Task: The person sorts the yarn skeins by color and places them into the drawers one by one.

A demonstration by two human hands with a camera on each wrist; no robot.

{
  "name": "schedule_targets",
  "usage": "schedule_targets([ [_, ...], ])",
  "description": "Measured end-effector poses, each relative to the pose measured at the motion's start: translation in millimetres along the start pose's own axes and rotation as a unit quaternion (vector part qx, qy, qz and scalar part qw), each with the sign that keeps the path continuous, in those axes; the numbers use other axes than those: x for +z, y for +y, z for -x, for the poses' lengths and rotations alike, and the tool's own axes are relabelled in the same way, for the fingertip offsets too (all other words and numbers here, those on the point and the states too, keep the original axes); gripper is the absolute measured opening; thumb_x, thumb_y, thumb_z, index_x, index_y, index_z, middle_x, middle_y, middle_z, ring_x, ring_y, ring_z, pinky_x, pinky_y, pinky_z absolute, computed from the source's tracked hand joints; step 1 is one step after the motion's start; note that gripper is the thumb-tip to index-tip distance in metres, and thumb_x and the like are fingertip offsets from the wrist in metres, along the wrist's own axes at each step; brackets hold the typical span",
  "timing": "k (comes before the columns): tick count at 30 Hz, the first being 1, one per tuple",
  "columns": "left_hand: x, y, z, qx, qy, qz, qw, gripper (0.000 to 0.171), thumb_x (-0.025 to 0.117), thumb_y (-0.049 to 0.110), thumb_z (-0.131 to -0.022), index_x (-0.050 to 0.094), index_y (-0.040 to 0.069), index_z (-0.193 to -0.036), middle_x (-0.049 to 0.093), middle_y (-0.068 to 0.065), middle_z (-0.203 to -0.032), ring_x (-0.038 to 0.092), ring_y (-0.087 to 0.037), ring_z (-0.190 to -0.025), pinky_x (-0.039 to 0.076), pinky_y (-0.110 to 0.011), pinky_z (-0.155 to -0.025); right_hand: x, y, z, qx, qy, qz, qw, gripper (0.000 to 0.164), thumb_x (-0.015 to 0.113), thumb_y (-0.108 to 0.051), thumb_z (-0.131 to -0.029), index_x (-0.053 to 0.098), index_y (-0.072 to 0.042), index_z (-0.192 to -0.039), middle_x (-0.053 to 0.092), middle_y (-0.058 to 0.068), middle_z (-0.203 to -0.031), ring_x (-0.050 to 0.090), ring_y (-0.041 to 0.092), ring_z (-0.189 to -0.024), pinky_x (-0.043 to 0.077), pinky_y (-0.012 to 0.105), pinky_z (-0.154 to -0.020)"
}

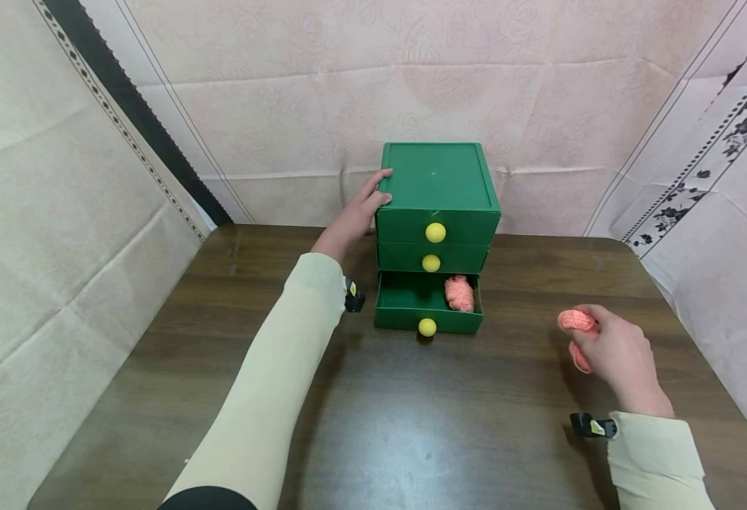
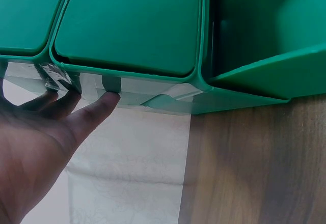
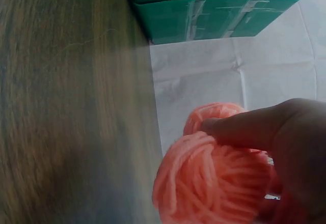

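Observation:
A green three-drawer cabinet (image 1: 440,177) with round yellow knobs stands at the back of the table. Its bottom drawer (image 1: 405,319) is pulled out, and a ball of coral-pink yarn (image 1: 459,294) lies in the drawer's right side. My left hand (image 1: 352,221) touches the cabinet's left side, its fingers (image 2: 99,109) fairly straight against the taped wall. Over the table's right part, my right hand (image 1: 619,352) grips coral-pink yarn (image 3: 209,183) between thumb and fingers. That yarn bulges in two lumps; whether it is one ball or two I cannot tell.
The upper two drawers (image 1: 405,256) are closed. Brown wood-grain tabletop (image 1: 449,411) spreads in front of the cabinet. Pale patterned cloth (image 1: 360,106) hangs behind and at both sides. Each wrist wears a black strapped device (image 1: 352,295).

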State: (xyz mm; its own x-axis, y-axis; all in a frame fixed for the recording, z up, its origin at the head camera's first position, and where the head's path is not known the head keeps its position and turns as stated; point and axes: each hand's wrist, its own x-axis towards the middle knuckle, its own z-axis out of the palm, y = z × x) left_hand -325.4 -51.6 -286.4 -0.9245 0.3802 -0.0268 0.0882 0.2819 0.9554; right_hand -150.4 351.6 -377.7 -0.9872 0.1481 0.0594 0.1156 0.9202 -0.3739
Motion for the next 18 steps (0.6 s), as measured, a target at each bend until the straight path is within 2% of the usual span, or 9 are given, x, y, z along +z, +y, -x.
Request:
schedule_targets([
  [4,0.9,5.7,4.8,-0.003,-0.002,-0.003,1.0000,0.057,0.036,0.034,-0.099,0.019,0.040,-0.153,0.005,0.005,-0.164,0.009,-0.022,-0.151,0.032,-0.061,-0.109,0,-3,-1,-0.013,0.019,-0.001,1.000,0.049,0.066,-0.025,-0.088,0.053,-0.003,-0.130,0.060,0.030,-0.113,0.057,0.039,-0.078,0.038,0.038,-0.054],
  [8,-0.6,2.2,1.8,-0.001,-0.004,0.003,1.0000,0.057,0.037,0.035,-0.098,0.019,0.040,-0.153,0.005,0.006,-0.164,0.009,-0.023,-0.151,0.032,-0.061,-0.109,2,-6,-2,-0.028,0.047,-0.003,0.998,0.047,0.065,-0.021,-0.088,0.052,-0.005,-0.131,0.058,0.031,-0.119,0.057,0.045,-0.088,0.041,0.047,-0.060],
  [15,-2.2,-19.6,-16.6,0.010,0.009,0.016,0.9998,0.053,0.040,0.042,-0.097,0.024,0.053,-0.146,0.007,0.014,-0.162,0.010,-0.019,-0.150,0.030,-0.063,-0.109,4,-15,-6,-0.032,0.065,-0.017,0.997,0.046,0.066,-0.021,-0.089,0.054,-0.006,-0.131,0.058,0.030,-0.121,0.055,0.048,-0.097,0.042,0.055,-0.069],
  [18,-1.9,-23.6,-19.3,0.017,0.016,0.009,0.9997,0.051,0.040,0.045,-0.096,0.026,0.057,-0.143,0.009,0.016,-0.161,0.012,-0.020,-0.150,0.030,-0.062,-0.109,5,-20,-8,-0.031,0.068,-0.023,0.997,0.045,0.066,-0.022,-0.090,0.054,-0.006,-0.131,0.058,0.030,-0.122,0.055,0.047,-0.099,0.042,0.056,-0.072],
])
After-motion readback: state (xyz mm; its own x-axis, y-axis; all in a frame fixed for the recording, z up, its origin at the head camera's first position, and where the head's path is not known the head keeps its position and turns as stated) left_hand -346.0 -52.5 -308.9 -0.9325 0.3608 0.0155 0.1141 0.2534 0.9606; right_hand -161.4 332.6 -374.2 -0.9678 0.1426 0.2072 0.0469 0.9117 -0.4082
